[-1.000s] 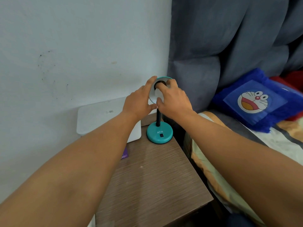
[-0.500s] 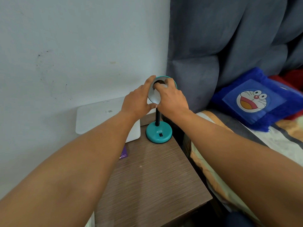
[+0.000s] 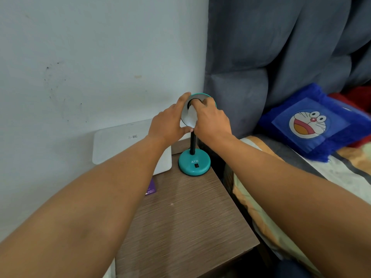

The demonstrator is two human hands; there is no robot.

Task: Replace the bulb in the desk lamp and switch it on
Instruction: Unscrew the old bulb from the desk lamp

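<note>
A small teal desk lamp stands at the back of the wooden bedside table, its round base (image 3: 194,164) carrying a black switch and a black stem up to the shade (image 3: 202,95). My left hand (image 3: 170,124) grips the left rim of the shade. My right hand (image 3: 211,121) reaches into the shade's open face and holds a white bulb (image 3: 191,116) there, fingers wrapped on it. The socket is a dark ring behind the fingers, mostly hidden.
A white flat box (image 3: 120,142) lies against the wall left of the lamp. A purple card (image 3: 151,188) lies on the wooden table (image 3: 180,221). A bed with a grey padded headboard (image 3: 261,77) and a blue cartoon pillow (image 3: 313,125) borders the table's right side.
Both hands stay on the lamp head. My right hand has shifted slightly around the bulb, and the whole view has drifted a little.
</note>
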